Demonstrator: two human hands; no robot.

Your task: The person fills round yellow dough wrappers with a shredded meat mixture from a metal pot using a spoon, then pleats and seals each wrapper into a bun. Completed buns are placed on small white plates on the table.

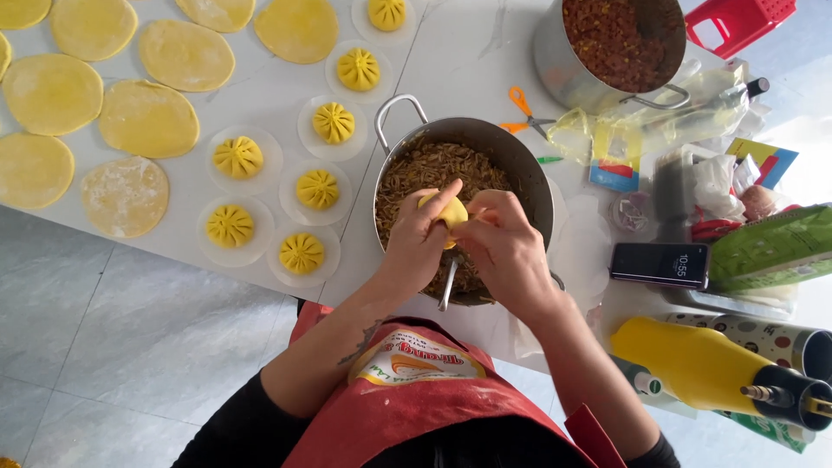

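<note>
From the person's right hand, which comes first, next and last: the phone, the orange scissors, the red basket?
From the right hand, head view:
1. Phone, lying flat just to its right.
2. Orange scissors, beyond the pot of filling.
3. Red basket, at the table's far right corner.

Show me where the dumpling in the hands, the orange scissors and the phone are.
dumpling [452, 211], head view, yellow dough between both hands.
orange scissors [520, 101], head view, upper handle loop.
phone [659, 263], head view, screen middle.

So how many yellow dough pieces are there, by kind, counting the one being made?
Flat dough rounds: 10
Pleated buns on paper discs: 7
Bun between left hand and right hand, over the filling pot: 1
Total: 18
</note>
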